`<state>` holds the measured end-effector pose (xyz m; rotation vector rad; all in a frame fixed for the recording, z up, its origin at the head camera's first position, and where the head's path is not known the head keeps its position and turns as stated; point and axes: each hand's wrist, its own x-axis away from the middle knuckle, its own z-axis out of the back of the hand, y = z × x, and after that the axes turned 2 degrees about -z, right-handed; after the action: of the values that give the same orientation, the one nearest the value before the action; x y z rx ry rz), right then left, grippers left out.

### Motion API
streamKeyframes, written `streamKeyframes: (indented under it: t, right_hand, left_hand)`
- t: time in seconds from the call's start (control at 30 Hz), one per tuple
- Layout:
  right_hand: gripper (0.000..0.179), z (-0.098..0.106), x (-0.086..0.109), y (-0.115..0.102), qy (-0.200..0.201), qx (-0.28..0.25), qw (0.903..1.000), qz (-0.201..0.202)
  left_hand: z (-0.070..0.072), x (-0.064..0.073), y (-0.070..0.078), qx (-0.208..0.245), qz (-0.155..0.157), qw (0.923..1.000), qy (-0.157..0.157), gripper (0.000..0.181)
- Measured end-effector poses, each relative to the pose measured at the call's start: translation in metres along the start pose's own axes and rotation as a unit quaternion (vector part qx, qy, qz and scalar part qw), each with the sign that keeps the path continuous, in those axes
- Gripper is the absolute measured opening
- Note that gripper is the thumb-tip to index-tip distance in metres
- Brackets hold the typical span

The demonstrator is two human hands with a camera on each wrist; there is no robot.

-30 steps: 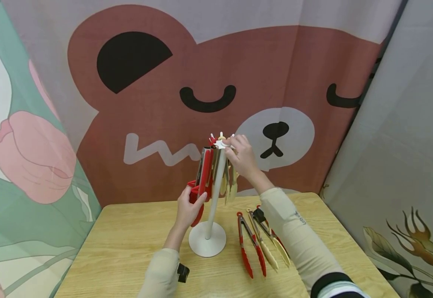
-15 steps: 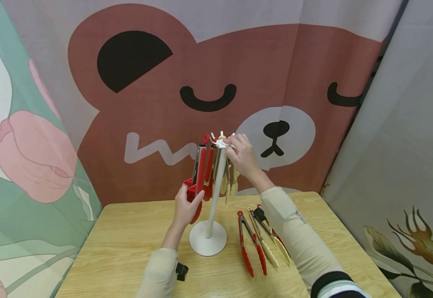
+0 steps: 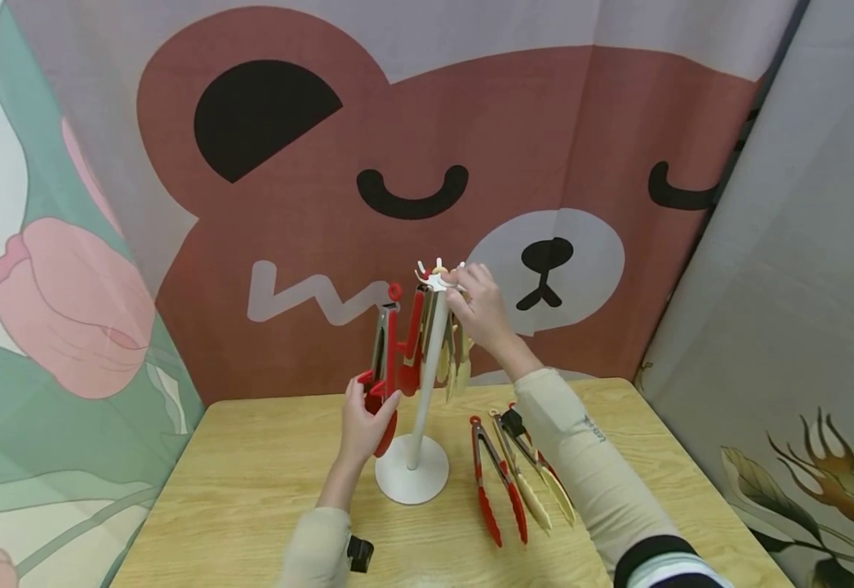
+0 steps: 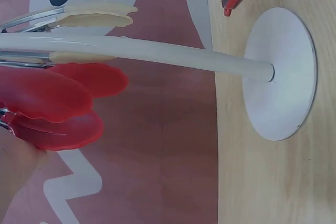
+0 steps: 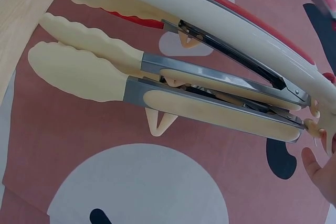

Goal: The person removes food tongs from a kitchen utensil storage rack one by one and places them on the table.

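Note:
My left hand grips a pair of red-and-steel tongs near its red heads. Their top ring stands left of the stand's hooks, apart from them. In the left wrist view the red heads show beside the white post. My right hand holds the hooked top of the white stand with thumb and fingers. Another pair of red tongs hangs on the stand, left of the post. Cream tongs hang on its right side, heads downward.
Red tongs lie spread on the wooden table, right of the stand's round base. Cream tongs lie next to them, partly under the right sleeve. Behind the table hangs a bear-print curtain.
My left hand has drawn the red tongs left and slightly down, off the stand's hook. The other red tongs now show separately behind. My right hand has stayed on the stand's top.

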<state>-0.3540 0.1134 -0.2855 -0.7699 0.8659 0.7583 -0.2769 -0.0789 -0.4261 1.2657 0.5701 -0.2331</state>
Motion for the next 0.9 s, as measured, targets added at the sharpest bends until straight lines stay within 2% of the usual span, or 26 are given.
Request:
streamKeyframes:
  t: [0.3, 0.67, 0.9]
  right_hand:
    - [0.036, 0.001, 0.0, -0.001, 0.002, -0.002, 1.0, 0.005]
    - [0.037, 0.001, 0.0, 0.0, -0.005, 0.0, 1.0, -0.005]
    - [0.039, 0.002, 0.0, -0.001, -0.006, 0.007, 0.9999, -0.009]
  left_hand:
    - [0.0, 0.011, -0.006, -0.027, -0.009, 0.999, 0.036, 0.043]
    - [-0.002, 0.021, -0.019, -0.035, 0.055, 0.9967, 0.049, 0.046]
    - [0.0, 0.028, -0.029, -0.044, 0.073, 0.9943, 0.064, 0.047]
